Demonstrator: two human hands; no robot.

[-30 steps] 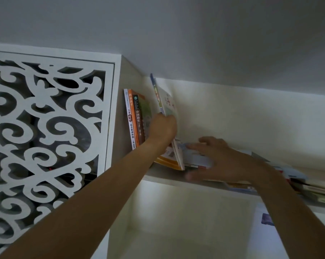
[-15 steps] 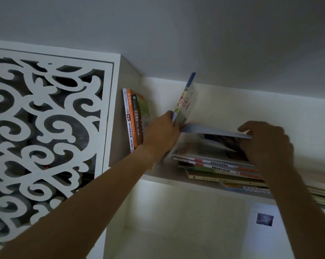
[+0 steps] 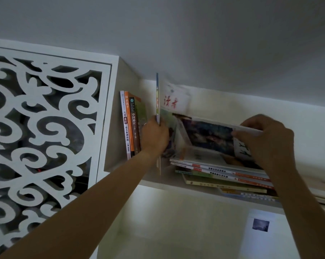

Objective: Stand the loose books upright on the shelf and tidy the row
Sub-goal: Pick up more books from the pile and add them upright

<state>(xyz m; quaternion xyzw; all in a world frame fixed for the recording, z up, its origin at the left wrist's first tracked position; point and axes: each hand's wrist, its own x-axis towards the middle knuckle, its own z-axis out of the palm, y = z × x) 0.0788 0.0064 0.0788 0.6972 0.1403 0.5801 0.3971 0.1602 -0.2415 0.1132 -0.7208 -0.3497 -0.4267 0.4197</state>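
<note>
Along the left side of the frame a white carved lattice panel (image 3: 42,116) is filling the view, and its right edge is meeting the side wall of the shelf (image 3: 158,181) near the centre. Just right of that wall three upright books (image 3: 130,124) are standing spine out, a white one, an orange one and a dark one, touching each other.

Next to them, at centre frame, the left hand (image 3: 155,136) is reaching up from the lower left with its fingers curled around the lower part of a thin upright book (image 3: 157,98); the hand is holding this book vertical, just beside the standing three, with its top edge rising well above them.

Right of that, a picture book (image 3: 210,135) is tilting up off the pile, its near edge lifted and its dark illustrated cover facing the camera. Behind it a pale cover with red characters (image 3: 173,99) is showing, blurred. At centre right the right hand (image 3: 266,139) is pinching the raised right edge of the picture book, thumb below and curled fingers on top.

Underneath, a stack of flat books (image 3: 223,174) is lying on the shelf board, spines toward the camera, running toward the right edge of the frame. Below the shelf, at lower right, a small dark photo (image 3: 260,225) is sitting on a pale sheet.
</note>
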